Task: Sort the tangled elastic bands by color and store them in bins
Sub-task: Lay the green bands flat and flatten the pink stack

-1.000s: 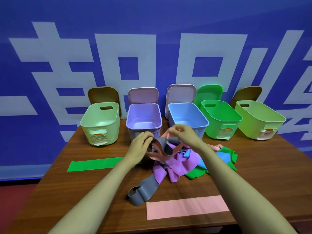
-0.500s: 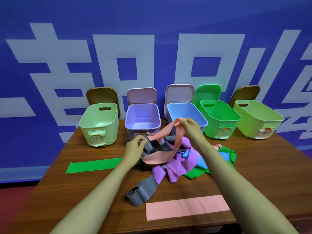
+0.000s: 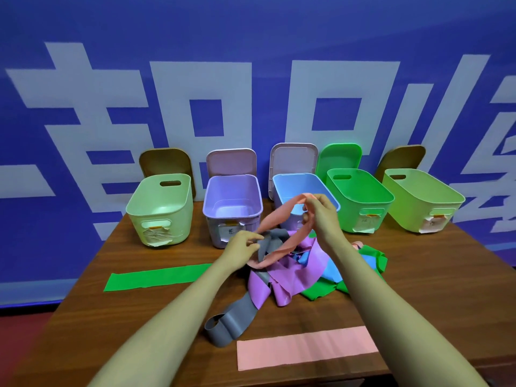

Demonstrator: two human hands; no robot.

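A tangled pile of elastic bands [image 3: 296, 277] in purple, blue, green and grey lies mid-table. My right hand [image 3: 321, 216] pinches a pink band [image 3: 276, 216] and holds its loop up above the pile. My left hand [image 3: 243, 247] grips the grey band [image 3: 272, 241] at the pile's left edge, where the pink loop passes round it. The grey band's other end [image 3: 229, 322] trails toward me on the table. Five open bins stand at the back: pale green [image 3: 162, 210], lilac [image 3: 231, 199], light blue [image 3: 293, 182], green [image 3: 360, 196] and lime [image 3: 421, 199].
A flat green band [image 3: 156, 277] lies on the left of the wooden table [image 3: 446, 289]. A flat pink band [image 3: 304, 347] lies near the front edge. Bin lids lean against the blue wall behind the bins.
My right hand has lifted the pink band higher and further back, stretching its loop open. My left hand has dropped lower onto the grey band.
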